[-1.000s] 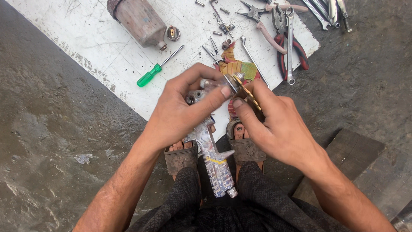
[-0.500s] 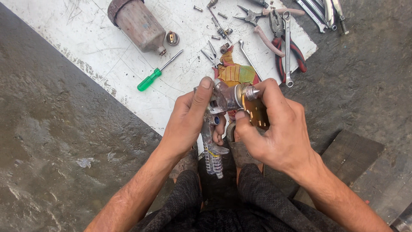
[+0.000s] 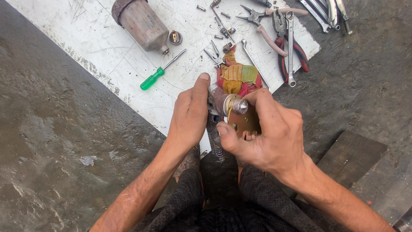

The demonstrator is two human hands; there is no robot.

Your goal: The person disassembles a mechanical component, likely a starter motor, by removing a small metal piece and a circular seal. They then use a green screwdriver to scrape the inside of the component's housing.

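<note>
Thing in hand: a small metal spray-gun body (image 3: 231,112), dull grey with a brassy threaded nozzle at its top, held above the near edge of the white board (image 3: 107,56) that lies on the concrete floor (image 3: 56,141)
Left hand: the left hand (image 3: 189,114) is wrapped round the left side of the body, thumb pointing up along it, fingers closed behind
Right hand: the right hand (image 3: 268,133) clamps the right side, thumb pressed on the lower front, forefinger curled over the nozzle end
Weight: looks solid cast metal, so likely heavy for its size and quite stiff
Surface: appears grimy and possibly oily, so it may slip; the threaded parts give better bite than the smooth barrel
Where to hold: the thick middle of the body with one hand, the knurled or threaded nozzle with the other; small fittings look the easiest to damage or drop
Behind it: a striped rag (image 3: 238,75) of red and yellow, just beyond the hands
Far left corner of board: a rusty metal cup (image 3: 141,23)
Left of the rag: a green-handled screwdriver (image 3: 161,71)
Far right edge: red-handled pliers (image 3: 287,38) and a spanner (image 3: 290,47), with loose screws nearby
</note>
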